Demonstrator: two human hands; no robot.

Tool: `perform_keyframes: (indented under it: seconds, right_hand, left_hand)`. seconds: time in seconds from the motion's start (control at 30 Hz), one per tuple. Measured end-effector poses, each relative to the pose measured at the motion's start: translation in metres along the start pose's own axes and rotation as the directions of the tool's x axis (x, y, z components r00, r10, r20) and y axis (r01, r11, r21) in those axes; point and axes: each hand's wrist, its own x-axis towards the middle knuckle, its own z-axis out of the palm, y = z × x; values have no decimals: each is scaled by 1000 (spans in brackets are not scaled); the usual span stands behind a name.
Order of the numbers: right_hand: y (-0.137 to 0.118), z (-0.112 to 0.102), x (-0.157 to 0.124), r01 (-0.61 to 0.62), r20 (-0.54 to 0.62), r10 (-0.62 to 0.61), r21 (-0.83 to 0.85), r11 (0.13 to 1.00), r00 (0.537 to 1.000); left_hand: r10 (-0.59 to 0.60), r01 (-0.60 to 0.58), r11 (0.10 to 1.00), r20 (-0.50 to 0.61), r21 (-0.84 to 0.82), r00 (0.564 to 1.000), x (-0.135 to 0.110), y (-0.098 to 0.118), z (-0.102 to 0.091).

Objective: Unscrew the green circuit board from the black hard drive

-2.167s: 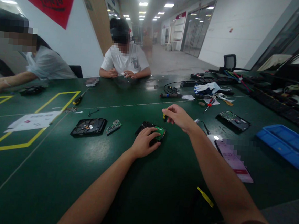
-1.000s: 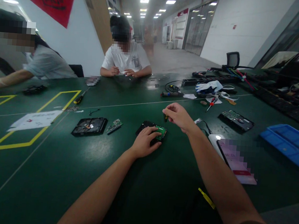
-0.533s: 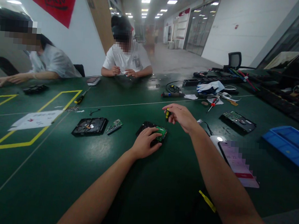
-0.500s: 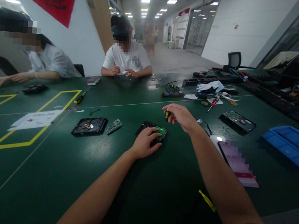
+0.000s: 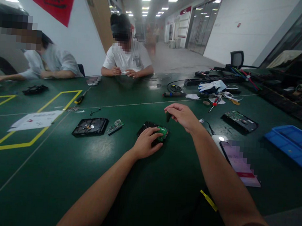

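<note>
My left hand (image 5: 146, 143) lies on a black hard drive (image 5: 146, 127) with a green circuit board (image 5: 162, 132) facing up, fingers curled over its near edge and pressing it onto the green table. Just above the board's far right corner, my right hand (image 5: 182, 116) pinches the dark handle of a small screwdriver (image 5: 167, 116) that stands upright with its tip pointing down at the board.
Left of the drive lie an opened drive case (image 5: 90, 126) and a loose circuit board (image 5: 115, 126). To the right sit a phone (image 5: 238, 162), another drive (image 5: 240, 121) and a blue tray (image 5: 292, 145). Two other people work at the far side. A yellow strip (image 5: 208, 200) lies near me.
My right hand has shifted slightly around the screwdriver handle, whose yellow mark no longer shows. The left hand stays on the drive. The person at far left has drawn their arms in.
</note>
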Motion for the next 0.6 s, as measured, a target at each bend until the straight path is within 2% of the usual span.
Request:
perform_keyframes:
  seconds: [0.17, 0.3, 0.47, 0.6]
  right_hand:
    - [1, 5, -3, -32, -16, 32, 11, 999, 999]
    - [0, 4, -3, -20, 25, 19, 54, 998, 1000]
    - [0, 1, 0, -17, 7, 17, 7, 1000, 1000]
    - [1, 0, 2, -25, 68, 24, 14, 1000, 997]
  left_hand:
    - [-1, 1, 1000, 0, 1, 1000, 0, 1, -1]
    - [1, -1, 1000, 2, 1, 1000, 0, 2, -1]
    - [0, 0, 1000, 3, 2, 1000, 0, 2, -1]
    - [2, -2, 1000, 5, 6, 1000, 0, 2, -1]
